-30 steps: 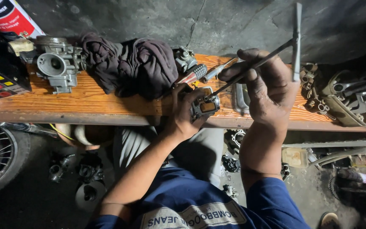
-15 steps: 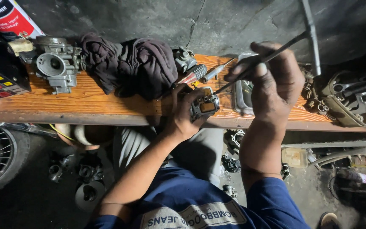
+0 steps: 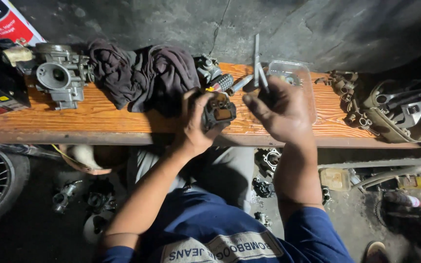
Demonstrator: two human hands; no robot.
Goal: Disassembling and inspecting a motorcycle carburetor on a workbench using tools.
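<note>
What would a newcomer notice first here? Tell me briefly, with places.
At the middle of the orange wooden bench, the left hand grips a small dark carburetor part while the right hand holds a slim metal tool upright above it. Behind lies a dark crumpled rag, with a grey carburetor body at far left.

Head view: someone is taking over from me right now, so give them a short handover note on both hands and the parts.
Left hand grips a small dark carburetor part over the wooden bench.
Right hand holds a thin metal T-handle tool upright, its tip off the part.
A second carburetor, a dark rag and a clear plastic tray lie on the bench.
Done: part is in hand. Left: tool not yet engaged.
</note>
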